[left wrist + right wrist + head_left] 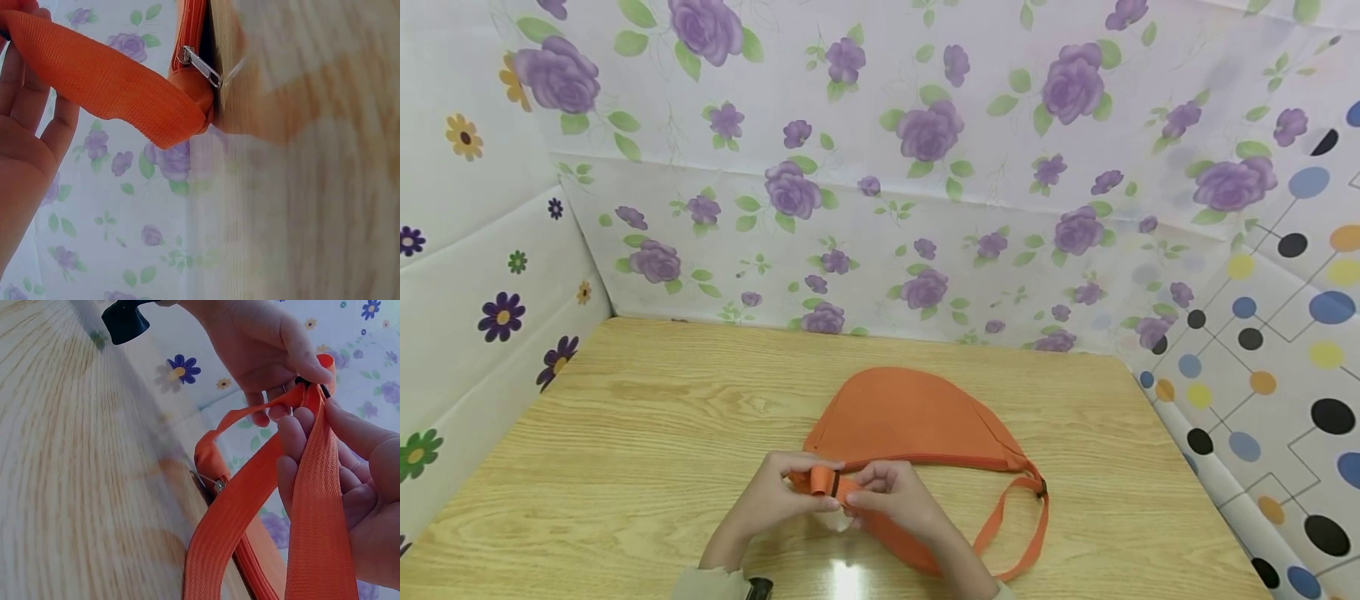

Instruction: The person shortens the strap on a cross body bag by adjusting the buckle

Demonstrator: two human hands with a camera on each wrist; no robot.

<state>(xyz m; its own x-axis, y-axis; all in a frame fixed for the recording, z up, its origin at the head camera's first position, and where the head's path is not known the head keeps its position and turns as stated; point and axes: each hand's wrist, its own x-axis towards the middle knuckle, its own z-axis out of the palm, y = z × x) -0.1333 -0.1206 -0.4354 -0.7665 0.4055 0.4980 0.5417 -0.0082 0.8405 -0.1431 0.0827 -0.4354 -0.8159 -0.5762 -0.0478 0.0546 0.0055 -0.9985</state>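
Observation:
An orange waist bag [910, 417] lies on the table, its zipper [199, 64] facing the person. Above its left end, my left hand [781, 492] pinches the orange strap [322, 506] beside a black slide buckle [836, 483]. Close by on the buckle's other side, my right hand [891, 497] grips the same strap between thumb and fingers. A loop of strap stands up past the buckle at the left fingertips. The rest of the webbing hangs from the right hand and curves back to the bag's right end, where a second black buckle [1042, 488] sits.
The wooden table [647, 433] carries the bag at its middle. Behind it stands a wall sheet with purple roses [928, 133]; flowered and dotted sheets [1255, 383] close the sides. A dark band [760, 588] circles the left wrist.

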